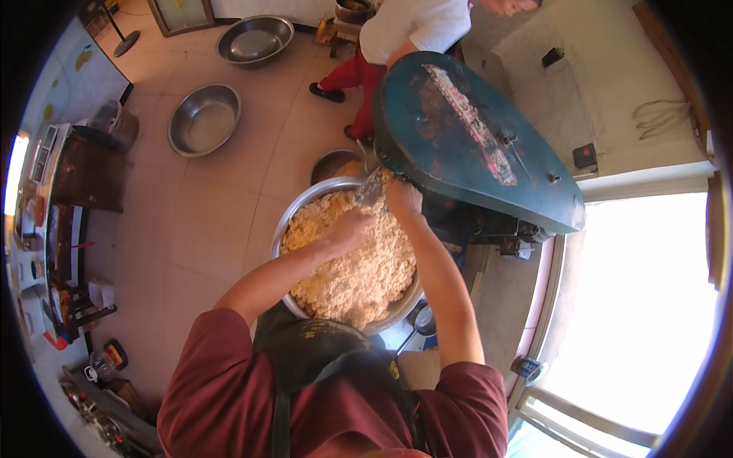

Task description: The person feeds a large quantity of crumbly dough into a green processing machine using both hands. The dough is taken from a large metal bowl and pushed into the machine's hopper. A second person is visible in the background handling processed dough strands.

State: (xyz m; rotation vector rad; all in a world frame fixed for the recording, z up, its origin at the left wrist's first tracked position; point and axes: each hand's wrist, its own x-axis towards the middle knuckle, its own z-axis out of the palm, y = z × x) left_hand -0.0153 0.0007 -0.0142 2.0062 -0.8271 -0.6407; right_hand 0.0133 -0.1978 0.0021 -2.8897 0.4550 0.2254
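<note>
A large metal basin (279,243) stands before me, heaped with pale yellow, crumbly food material (349,275). Over the heap is my left hand (356,227), its fingers bent and partly hidden from above. My right hand (404,197) is curled at the lower edge of the machine's green belt guard (458,126), by the basin's far right side. Between the two hands a flat metal scraper (369,190) with residue on its blade shows. Which hand grips it, if either, I cannot tell. The machine's parts below the guard are mostly hidden.
Another person (412,34) stands behind the guard. A smaller bowl (332,163) with yellow material sits beyond my basin. Two metal basins, one nearer (205,120) and one farther (256,40), rest on the floor. A ladle (424,320) lies right of my basin; a bright window (635,297) is at right.
</note>
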